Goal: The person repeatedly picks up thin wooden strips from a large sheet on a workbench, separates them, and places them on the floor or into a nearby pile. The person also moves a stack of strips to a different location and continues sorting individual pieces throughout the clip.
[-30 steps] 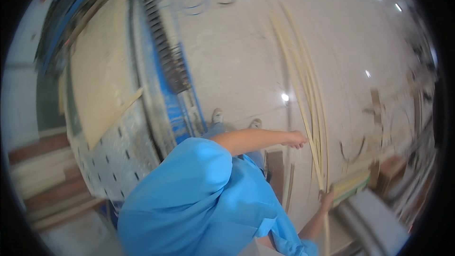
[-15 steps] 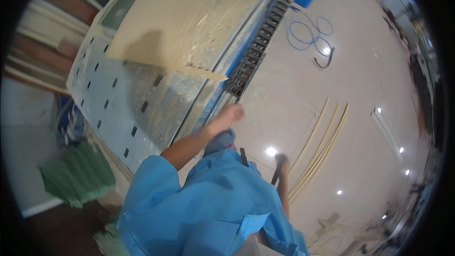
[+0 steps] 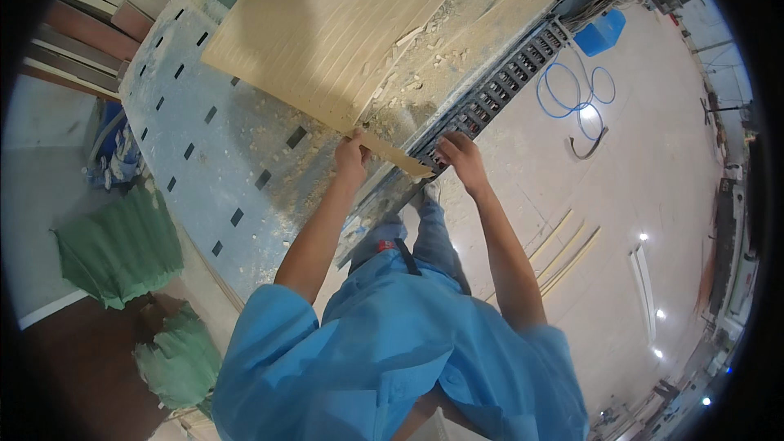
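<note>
A large pale tan board (image 3: 327, 41), cut with many parallel lines, lies on the dusty blue-grey machine bed. From its near corner a narrow tan strip (image 3: 396, 155) reaches right, over the bed's edge and a black cable chain (image 3: 490, 98). My left hand (image 3: 351, 157) is closed on the strip's left end, with thumb and fingertips at the board's corner. Just beyond the strip's right end, above the chain, my right hand (image 3: 461, 159) has its fingers curled in. What they hold, if anything, is hidden.
Sawdust and chips (image 3: 433, 61) cover the bed beside the board. A blue bin (image 3: 600, 31) and coiled blue hose (image 3: 563, 90) lie on the floor at the far right. Several thin pale strips (image 3: 563, 261) lie nearer. Green sheeting (image 3: 122, 245) is at the left.
My left hand has moved forward and left to the strip. My right hand has come up from low beside my body to the chain. The view has shifted.
</note>
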Demonstrator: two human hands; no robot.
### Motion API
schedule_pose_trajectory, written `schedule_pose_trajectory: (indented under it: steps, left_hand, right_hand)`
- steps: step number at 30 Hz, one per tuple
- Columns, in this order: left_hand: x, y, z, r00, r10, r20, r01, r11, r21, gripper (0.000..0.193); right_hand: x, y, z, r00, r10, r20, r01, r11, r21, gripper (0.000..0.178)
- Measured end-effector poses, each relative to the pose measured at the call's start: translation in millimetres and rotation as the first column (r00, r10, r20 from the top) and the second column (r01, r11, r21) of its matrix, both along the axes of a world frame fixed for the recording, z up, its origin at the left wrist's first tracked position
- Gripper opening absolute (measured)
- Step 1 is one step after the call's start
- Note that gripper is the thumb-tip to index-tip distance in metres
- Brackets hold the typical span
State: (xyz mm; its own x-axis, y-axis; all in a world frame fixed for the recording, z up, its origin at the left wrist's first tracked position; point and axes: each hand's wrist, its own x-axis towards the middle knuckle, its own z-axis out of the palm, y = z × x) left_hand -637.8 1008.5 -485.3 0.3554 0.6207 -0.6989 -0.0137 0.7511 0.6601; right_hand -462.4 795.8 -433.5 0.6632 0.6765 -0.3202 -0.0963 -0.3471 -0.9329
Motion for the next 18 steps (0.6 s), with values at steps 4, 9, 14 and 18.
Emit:
schedule_pose_trajectory:
  steps: [4,9,14,18]
  left_hand:
    - [3.9,-20.8,32.0,0.999,0.001,-0.042,0.001,1.0,0.028,0.017]
    - [22.5,-72.6,49.5,0.999,-0.049,0.008,0.049,0.999,0.002,0.021]
    - [15.7,-86.4,40.5,0.874,-0.461,-0.15,0.447,0.886,-0.12,0.029]
    - [12.7,-21.8,46.8,0.473,-0.228,-0.851,0.824,0.455,0.336,0.024]
  right_hand:
    - [21.0,96.8,-3.9,0.932,0.023,-0.361,0.009,0.996,0.085,0.042]
    - [50.1,163.1,-17.5,0.798,-0.052,-0.601,0.163,0.978,0.133,0.036]
    - [60.1,161.3,-43.0,0.744,-0.24,-0.624,0.229,0.968,-0.099,0.033]
    - [56.0,162.7,-46.6,0.698,-0.294,-0.653,0.25,0.955,-0.162,0.034]
